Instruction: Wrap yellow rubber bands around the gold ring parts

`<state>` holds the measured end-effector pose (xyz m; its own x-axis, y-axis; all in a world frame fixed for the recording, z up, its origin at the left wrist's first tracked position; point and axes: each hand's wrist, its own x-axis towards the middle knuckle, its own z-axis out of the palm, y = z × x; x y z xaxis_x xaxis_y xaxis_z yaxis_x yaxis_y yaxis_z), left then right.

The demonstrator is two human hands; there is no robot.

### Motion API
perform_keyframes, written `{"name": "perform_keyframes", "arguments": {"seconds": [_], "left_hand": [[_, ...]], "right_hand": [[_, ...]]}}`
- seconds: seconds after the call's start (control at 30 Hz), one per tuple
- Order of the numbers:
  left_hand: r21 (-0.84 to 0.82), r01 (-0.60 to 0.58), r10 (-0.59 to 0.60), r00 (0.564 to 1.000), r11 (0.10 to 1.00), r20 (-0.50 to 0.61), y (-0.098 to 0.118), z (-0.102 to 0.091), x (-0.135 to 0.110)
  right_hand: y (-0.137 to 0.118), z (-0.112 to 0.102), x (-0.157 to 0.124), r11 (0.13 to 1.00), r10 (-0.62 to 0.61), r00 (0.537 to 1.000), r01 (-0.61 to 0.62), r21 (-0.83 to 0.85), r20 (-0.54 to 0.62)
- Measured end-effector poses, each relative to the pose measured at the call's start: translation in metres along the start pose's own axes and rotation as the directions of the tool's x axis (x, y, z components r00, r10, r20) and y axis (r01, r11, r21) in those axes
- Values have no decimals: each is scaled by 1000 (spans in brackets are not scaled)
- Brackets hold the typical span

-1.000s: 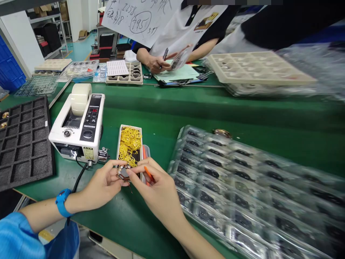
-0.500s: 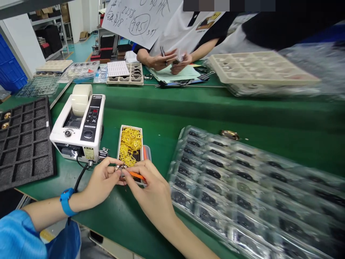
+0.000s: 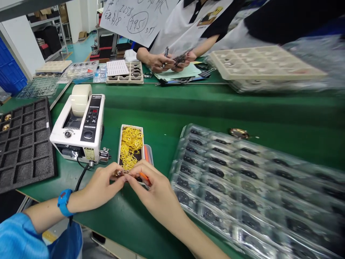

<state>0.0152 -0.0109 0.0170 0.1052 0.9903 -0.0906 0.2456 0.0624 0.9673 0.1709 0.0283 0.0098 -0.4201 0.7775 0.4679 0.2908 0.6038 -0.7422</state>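
Note:
My left hand (image 3: 104,184) is closed, thumb and fingers pinching a small round metallic piece (image 3: 118,173), perhaps a watch part, now seen nearly edge-on. My right hand (image 3: 152,187) meets it from the other side, its fingertips touching or almost touching the piece. An orange stick-like tool (image 3: 145,177) is held in the right hand, and its tip is hidden behind the fingers. Just beyond both hands stands a white box (image 3: 119,151) of yellow rubber rings (image 3: 132,138). A container with an orange item lies partly hidden beside it.
A white tape dispenser (image 3: 58,124) stands left, beside a black foam tray (image 3: 43,151). Clear blister trays (image 3: 218,172) of dark parts cover the right, with a shiny oval piece (image 3: 239,133) behind. Opposite, a person's hands (image 3: 167,63) hold a pen and a bag.
The round piece has been tipped from facing me to nearly edge-on between my fingers. My right hand has shifted slightly right. The person opposite has moved their hands and the bag.

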Motion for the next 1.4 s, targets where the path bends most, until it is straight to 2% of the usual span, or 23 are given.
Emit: {"name": "perform_keyframes", "arguments": {"seconds": [0.07, 0.13, 0.23, 0.3, 0.33, 0.4, 0.47, 0.57, 0.63, 0.77, 0.87, 0.97, 1.13, 1.27, 1.4], "left_hand": [[106, -106, 112, 993, 989, -48, 4, -3, 1], [88, -130, 140, 984, 988, -108, 6, -5, 3], [-123, 26, -39, 994, 992, -104, 6, -6, 6], [-312, 138, -160, 986, 940, -46, 5, -5, 7], [-386, 177, -199, 980, 905, -19, 5, -4, 7], [-477, 226, -245, 969, 849, 22, 5, -3, 6], [-520, 246, -263, 964, 818, 42, 4, 0, 5], [-551, 234, -254, 966, 801, 42, 4, 5, 3], [-553, 203, -233, 972, 808, 17, 3, 8, 1], [-519, 156, -194, 981, 841, -20, 2, 12, -2], [-483, 167, -198, 980, 859, -13, 0, 14, -4], [-439, 154, -174, 985, 885, -7, -1, 14, -7], [-263, 83, -99, 994, 961, -50, -1, 13, -10], [-167, 45, -53, 998, 985, -45, -3, 11, -12], [-162, 13, -18, 999, 987, -27, -3, 11, -13]], "right_hand": [[-4, -1, -3, 997, -66, 996, 64, -41, -58], [-7, -1, -8, 977, -180, 975, 161, -143, -131], [-11, 0, -16, 851, -429, 890, 341, -399, -156], [-12, 1, -18, 735, -542, 833, 402, -545, -116], [-12, 2, -18, 698, -563, 820, 404, -591, -105], [-10, 4, -16, 685, -549, 828, 367, -630, -114], [-7, 5, -14, 724, -491, 859, 313, -615, -141], [-2, 6, -11, 797, -418, 895, 279, -536, -155], [0, 8, -11, 826, -400, 902, 279, -490, -160], [3, 10, -12, 834, -405, 898, 285, -472, -172], [4, 10, -13, 802, -441, 890, 330, -498, -120], [6, 8, -12, 751, -499, 863, 389, -534, -73], [10, 5, -11, 696, -567, 821, 433, -572, -68], [9, 4, -10, 689, -576, 815, 446, -572, -58], [7, 4, -11, 700, -563, 824, 434, -567, -63]]}}
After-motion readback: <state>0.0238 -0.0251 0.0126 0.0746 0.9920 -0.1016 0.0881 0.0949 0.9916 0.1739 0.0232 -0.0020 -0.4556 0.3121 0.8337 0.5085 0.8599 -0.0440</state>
